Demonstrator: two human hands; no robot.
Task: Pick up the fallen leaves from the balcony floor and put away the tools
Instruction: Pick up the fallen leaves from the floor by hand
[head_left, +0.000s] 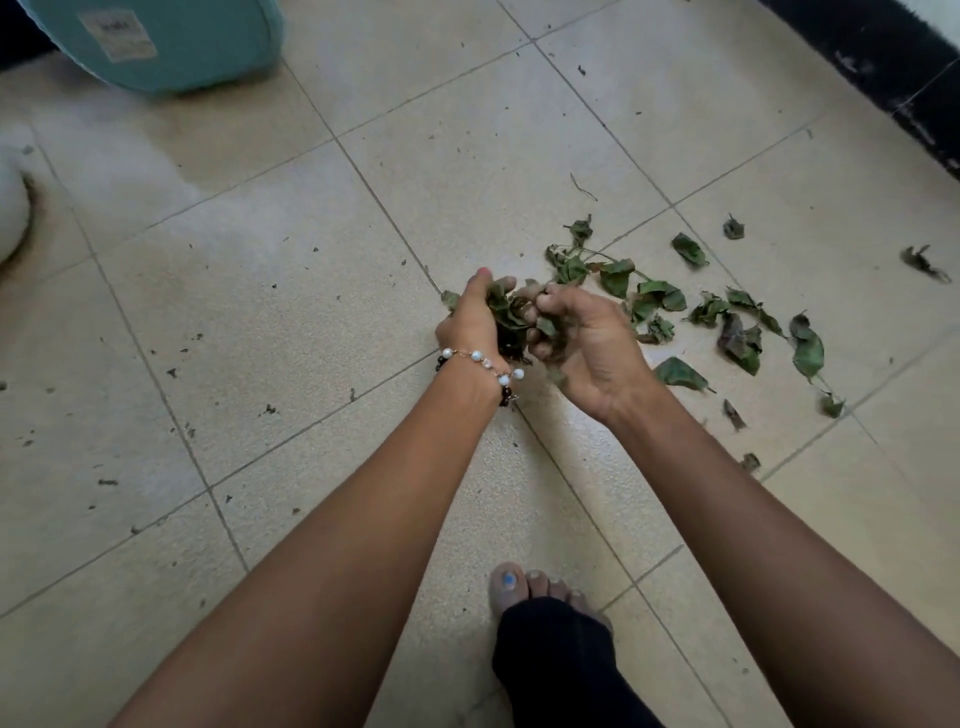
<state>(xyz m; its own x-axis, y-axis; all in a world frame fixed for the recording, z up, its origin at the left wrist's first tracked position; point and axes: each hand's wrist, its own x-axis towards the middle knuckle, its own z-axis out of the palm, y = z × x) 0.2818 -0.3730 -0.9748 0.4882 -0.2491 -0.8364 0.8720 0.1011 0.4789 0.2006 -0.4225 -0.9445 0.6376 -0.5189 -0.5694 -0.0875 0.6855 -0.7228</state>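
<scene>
Both hands met above the tiled floor (311, 291). Left hand (470, 317) — fingers curled round a bunch of leaves (506, 317), beaded bracelet (480, 361) at the wrist. Right hand (587, 343) palm-up against the bunch, fingers curled, pinching leaves at its edge. Loose leaves (737, 322) lay scattered on the floor right of the hands. Teal container (171, 41) well beyond the hands, to their left. One foot (540, 597) nearer than the hands.
</scene>
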